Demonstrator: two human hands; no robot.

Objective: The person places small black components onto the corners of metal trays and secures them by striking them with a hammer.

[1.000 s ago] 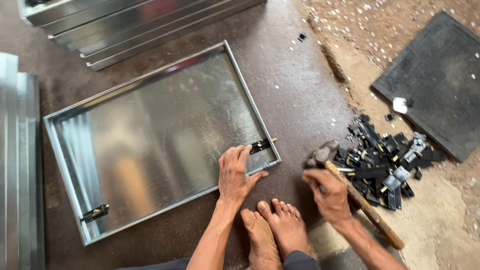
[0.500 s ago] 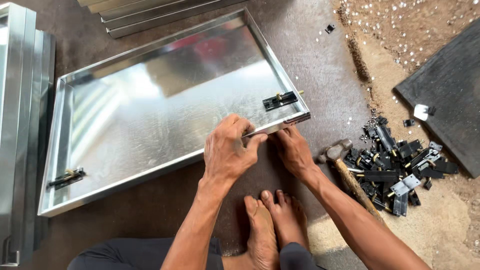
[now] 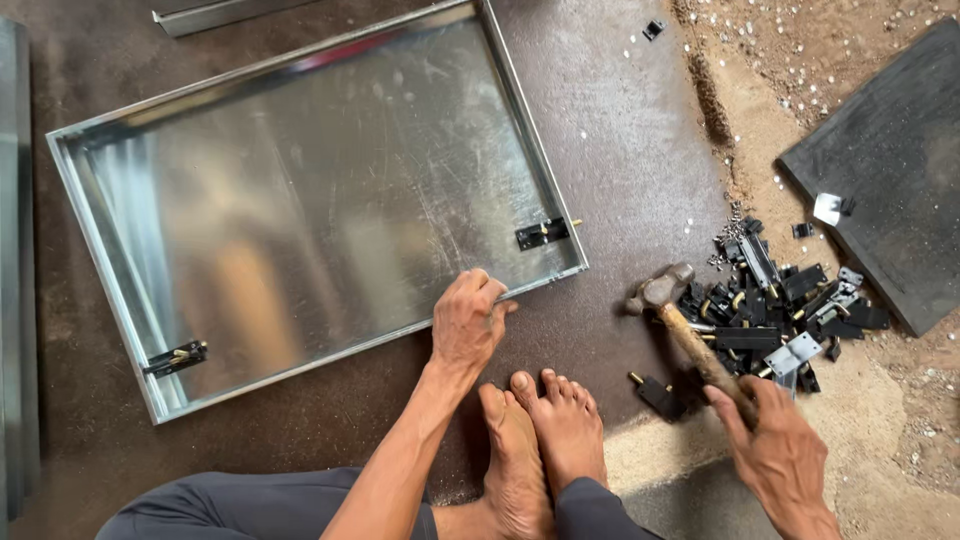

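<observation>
Right hand (image 3: 785, 455) has come off the tray corner since half a second ago and now grips the wooden handle of the hammer (image 3: 690, 335), fingers clenched; left hand (image 3: 468, 325) stays clamped over the near rim of the metal tray (image 3: 300, 200) on the floor. Thin sheet: light but springy, probably sharp-edged, so hold the folded rim. Hammer is head-heavy; grip low on handle.

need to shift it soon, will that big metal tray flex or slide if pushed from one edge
The metal tray looks like thin sheet, so it may flex, though its folded rim should stiffen it. It lies flat on the smooth dark floor, so it would probably slide rather than tip.
</observation>
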